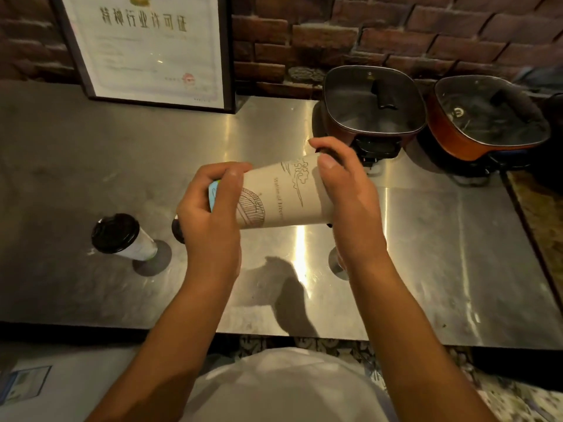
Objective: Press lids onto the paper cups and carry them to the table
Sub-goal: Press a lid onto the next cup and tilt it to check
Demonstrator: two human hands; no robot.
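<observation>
Head camera shows our hands holding one paper cup [274,196] sideways above the desk [426,239]. Our left hand [210,214] grips its bottom end. Our right hand [344,193] wraps the top, where the black lid [330,152] peeks out. If we squeeze too hard, the cup may bend. A loose lid could pop off. Another lidded cup [122,237] stands close and could get bumped.

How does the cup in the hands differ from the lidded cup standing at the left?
The held cup lies sideways above the counter, gripped by the left hand and right hand; the lidded cup stands untouched. That one's black lid shows fully; the held cup's is mostly hidden. Both are pale paper.
</observation>
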